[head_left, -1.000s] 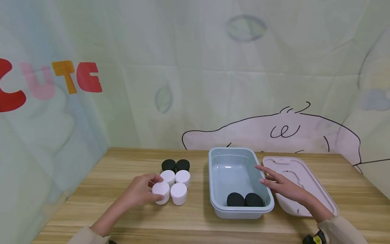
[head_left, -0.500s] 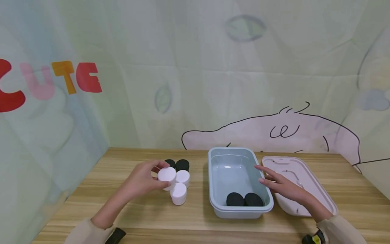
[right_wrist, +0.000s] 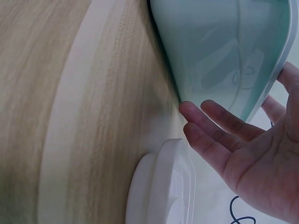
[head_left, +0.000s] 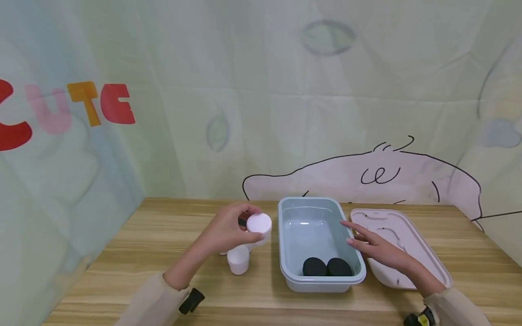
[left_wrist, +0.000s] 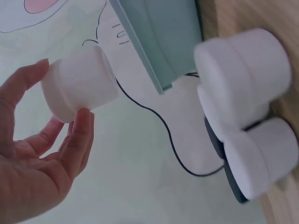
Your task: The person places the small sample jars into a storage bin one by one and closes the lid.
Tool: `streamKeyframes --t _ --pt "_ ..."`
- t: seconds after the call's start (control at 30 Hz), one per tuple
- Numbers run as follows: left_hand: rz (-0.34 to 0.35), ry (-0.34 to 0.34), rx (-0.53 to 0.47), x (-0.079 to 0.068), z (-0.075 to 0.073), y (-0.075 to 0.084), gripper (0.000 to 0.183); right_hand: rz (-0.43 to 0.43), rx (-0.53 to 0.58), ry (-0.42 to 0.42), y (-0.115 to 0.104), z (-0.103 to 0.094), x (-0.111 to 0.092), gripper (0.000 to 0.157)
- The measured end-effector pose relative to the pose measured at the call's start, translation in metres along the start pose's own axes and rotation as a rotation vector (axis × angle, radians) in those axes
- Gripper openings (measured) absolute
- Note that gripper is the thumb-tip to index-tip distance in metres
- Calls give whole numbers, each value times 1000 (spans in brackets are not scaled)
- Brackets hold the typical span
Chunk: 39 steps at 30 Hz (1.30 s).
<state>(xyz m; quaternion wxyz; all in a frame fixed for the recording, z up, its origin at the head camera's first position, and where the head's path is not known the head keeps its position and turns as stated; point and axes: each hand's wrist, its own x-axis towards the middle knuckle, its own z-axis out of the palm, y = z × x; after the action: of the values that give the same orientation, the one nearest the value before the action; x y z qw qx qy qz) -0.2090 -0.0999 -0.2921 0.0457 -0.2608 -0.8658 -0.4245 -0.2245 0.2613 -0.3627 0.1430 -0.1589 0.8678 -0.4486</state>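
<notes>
Between its thumb and fingertips, my left hand (head_left: 230,231) pinches a small white round jar (head_left: 259,224), raised off the table to the left of a light blue plastic bin (head_left: 320,287). In the left wrist view the white jar (left_wrist: 79,84) lies tilted on its side in the grip. More white jars (head_left: 238,260) stand on the table below that hand, which hides part of the group. My right hand (head_left: 381,249) rests at the bin's right rim, fingers extended and loosely spread. Inside the bin, two black round pieces (head_left: 315,267) sit at the near end.
A pale pink lid (head_left: 412,244) lies flat to the right of the bin, partly under my right forearm. Black-topped jars (left_wrist: 233,182) stand behind the white ones. A printed cloth backdrop (head_left: 183,113) rises behind the wooden table (head_left: 134,253).
My left hand has lifted the white jar from the front left of the group and carried it up and right, toward the bin. The right hand stays at the rim.
</notes>
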Motion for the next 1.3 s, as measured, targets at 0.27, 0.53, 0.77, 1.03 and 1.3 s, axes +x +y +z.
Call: streamKeyframes --t 0.27,0.53,0.77,1.03,1.3 --pt "32 -45 -26 21 23 16 39 5 11 2 -1 0 0 56" --pt "19 -111 -11 39 44 25 43 18 10 9 -1 0 1 56" --pt "40 -153 -4 52 68 25 44 11 18 -1 0 0 0 56" --pt "58 -186 7 61 93 26 43 8 33 -16 1 0 -1 55" --pt "89 -207 41 72 112 20 42 5 41 -24 3 -1 0 55"
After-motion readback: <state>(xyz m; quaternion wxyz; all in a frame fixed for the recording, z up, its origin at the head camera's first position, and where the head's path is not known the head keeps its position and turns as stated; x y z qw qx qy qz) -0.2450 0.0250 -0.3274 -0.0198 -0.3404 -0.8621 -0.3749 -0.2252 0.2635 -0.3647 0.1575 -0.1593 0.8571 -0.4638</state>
